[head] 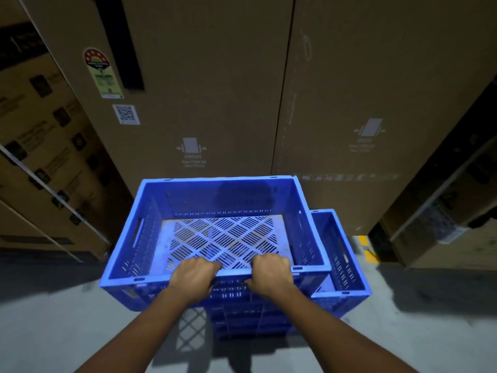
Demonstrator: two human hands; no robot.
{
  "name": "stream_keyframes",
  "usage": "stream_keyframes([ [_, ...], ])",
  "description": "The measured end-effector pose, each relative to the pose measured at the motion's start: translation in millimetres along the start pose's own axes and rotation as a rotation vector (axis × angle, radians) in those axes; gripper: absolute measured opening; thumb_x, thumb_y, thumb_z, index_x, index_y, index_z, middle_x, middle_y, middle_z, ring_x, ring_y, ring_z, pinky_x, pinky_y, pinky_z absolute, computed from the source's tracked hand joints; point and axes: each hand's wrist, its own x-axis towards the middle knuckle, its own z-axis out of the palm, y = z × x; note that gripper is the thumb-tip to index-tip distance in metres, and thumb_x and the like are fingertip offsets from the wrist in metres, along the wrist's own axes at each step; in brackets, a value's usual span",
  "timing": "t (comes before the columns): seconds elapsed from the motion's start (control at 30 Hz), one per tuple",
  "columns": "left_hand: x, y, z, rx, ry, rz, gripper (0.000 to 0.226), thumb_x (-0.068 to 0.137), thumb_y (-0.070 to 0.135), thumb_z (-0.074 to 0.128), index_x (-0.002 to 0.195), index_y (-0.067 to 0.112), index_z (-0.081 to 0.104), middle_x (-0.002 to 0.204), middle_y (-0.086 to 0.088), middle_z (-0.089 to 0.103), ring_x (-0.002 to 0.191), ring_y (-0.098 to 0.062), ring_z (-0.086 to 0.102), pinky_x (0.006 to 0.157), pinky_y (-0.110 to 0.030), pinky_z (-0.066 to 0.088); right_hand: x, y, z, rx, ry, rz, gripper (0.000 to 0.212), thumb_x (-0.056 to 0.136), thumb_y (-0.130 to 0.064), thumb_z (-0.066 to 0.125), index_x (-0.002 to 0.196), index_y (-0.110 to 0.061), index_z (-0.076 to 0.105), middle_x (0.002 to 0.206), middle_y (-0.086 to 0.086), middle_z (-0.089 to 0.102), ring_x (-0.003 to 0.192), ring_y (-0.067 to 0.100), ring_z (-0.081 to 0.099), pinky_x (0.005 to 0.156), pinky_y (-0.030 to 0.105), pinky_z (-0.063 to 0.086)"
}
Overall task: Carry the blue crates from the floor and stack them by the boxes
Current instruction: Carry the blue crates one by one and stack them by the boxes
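Observation:
An empty blue slotted crate (150, 227) is held in front of tall cardboard boxes (215, 84). My left hand (193, 275) and my right hand (271, 274) both grip its near rim, fingers curled over the edge. The crate sits shifted to the left over a stack of blue crates (341, 254) that stands on the floor against the boxes. Whether the held crate rests on the stack or hangs just above it I cannot tell. The lower crates are mostly hidden under it.
More cardboard boxes lean at the left (40, 146) and right (443, 211). The grey concrete floor (53, 327) spreads on both sides of the stack. A yellow floor mark (368, 246) shows right of the crates.

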Motion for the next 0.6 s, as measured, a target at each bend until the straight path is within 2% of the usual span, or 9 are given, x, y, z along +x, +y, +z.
stream_keyframes([
  [0.27,47.9,91.1,-20.1,-0.027,0.004,0.042,0.01,0.089,0.024,0.054,0.097,0.018,0.055,0.097,-0.013,0.066,0.093,-0.038,0.062,0.072,-0.044,0.048,-15.3,99.2,1.8,0.009,-0.004,0.111,0.049,0.076,-0.063,0.068,0.099,-0.02,0.066,0.098,0.005,0.07,0.097,0.028,0.066,0.082,0.037,0.05],
  [0.43,75.5,138.5,-28.6,-0.021,-0.01,0.052,0.005,0.09,0.018,0.057,0.095,0.017,0.055,0.09,-0.011,0.064,0.084,-0.036,0.061,0.064,-0.042,0.043,-22.8,151.1,0.7,0.009,-0.009,0.134,0.052,0.074,-0.068,0.065,0.099,-0.022,0.067,0.097,0.002,0.071,0.096,0.027,0.067,0.081,0.038,0.051],
  [0.6,88.4,161.9,-29.4,-0.024,-0.019,0.053,0.005,0.09,0.017,0.058,0.093,0.018,0.054,0.084,-0.009,0.063,0.077,-0.033,0.06,0.06,-0.04,0.044,-24.0,178.3,0.9,-0.018,-0.02,0.123,0.051,0.075,-0.067,0.065,0.098,-0.022,0.068,0.094,0.002,0.071,0.091,0.026,0.067,0.078,0.038,0.052],
])
